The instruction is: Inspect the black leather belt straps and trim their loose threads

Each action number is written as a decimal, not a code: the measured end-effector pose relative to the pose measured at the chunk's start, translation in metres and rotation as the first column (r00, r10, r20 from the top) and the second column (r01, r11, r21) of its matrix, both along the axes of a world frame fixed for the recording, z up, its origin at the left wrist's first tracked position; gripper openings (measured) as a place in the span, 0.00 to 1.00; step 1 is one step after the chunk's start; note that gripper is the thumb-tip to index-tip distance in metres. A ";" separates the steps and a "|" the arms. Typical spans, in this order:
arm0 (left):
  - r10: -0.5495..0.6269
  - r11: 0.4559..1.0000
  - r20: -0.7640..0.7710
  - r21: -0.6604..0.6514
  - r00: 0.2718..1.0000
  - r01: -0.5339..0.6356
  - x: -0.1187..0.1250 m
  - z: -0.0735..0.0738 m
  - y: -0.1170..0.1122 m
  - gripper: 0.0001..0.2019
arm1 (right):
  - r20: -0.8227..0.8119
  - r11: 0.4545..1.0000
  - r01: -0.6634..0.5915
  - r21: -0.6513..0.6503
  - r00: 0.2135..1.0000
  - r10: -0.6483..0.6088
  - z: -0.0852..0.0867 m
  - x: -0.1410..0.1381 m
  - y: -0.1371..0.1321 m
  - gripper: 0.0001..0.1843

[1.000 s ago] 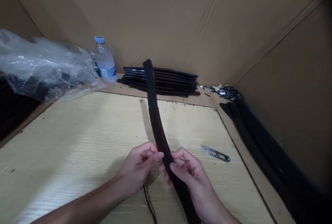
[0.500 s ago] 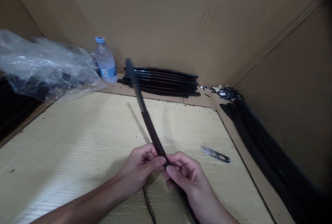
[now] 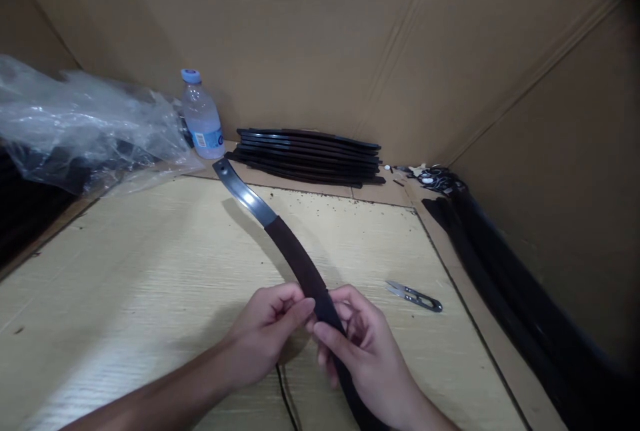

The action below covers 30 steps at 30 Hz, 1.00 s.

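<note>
Both hands grip a long curved metal strip (image 3: 245, 195) partly covered by a dark brown sleeve (image 3: 300, 254). Bare shiny metal with a hole near its tip points away to the upper left. My left hand (image 3: 273, 328) pinches the sleeve's left edge between thumb and fingers. Just to the right, my right hand (image 3: 363, 344) closes around the covered part, its thumb on top. The strip's lower end runs out of view at the bottom. A thin black cord (image 3: 285, 394) hangs below my left hand.
Thread snips (image 3: 414, 296) lie on the board right of my hands. At the back stand a stack of dark curved strips (image 3: 310, 156) and a water bottle (image 3: 203, 114). Clear plastic (image 3: 90, 124) lies at left, long black material (image 3: 500, 291) at right. Cardboard walls (image 3: 300, 31) enclose the table.
The strip has turned in my hands, so its broad shiny face now shows, and its far tip has swung down and left. Both hands stay in nearly the same place.
</note>
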<state>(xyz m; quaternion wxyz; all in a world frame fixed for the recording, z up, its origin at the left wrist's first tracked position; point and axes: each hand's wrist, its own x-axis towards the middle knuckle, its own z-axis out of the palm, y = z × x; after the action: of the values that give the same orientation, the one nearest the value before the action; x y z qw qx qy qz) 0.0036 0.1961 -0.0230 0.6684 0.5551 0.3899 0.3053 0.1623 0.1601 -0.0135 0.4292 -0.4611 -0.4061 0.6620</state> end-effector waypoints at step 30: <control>0.098 0.995 0.091 0.011 0.991 -0.100 -0.001 -0.007 0.000 0.12 | -0.031 0.996 0.007 0.086 0.999 -0.005 0.006 0.003 -0.001 0.11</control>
<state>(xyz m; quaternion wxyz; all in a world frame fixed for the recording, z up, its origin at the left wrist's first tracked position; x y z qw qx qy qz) 0.0031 0.1958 -0.0304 0.6651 0.5257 0.3839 0.3659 0.1651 0.1588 -0.0075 0.4569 -0.4330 -0.4261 0.6497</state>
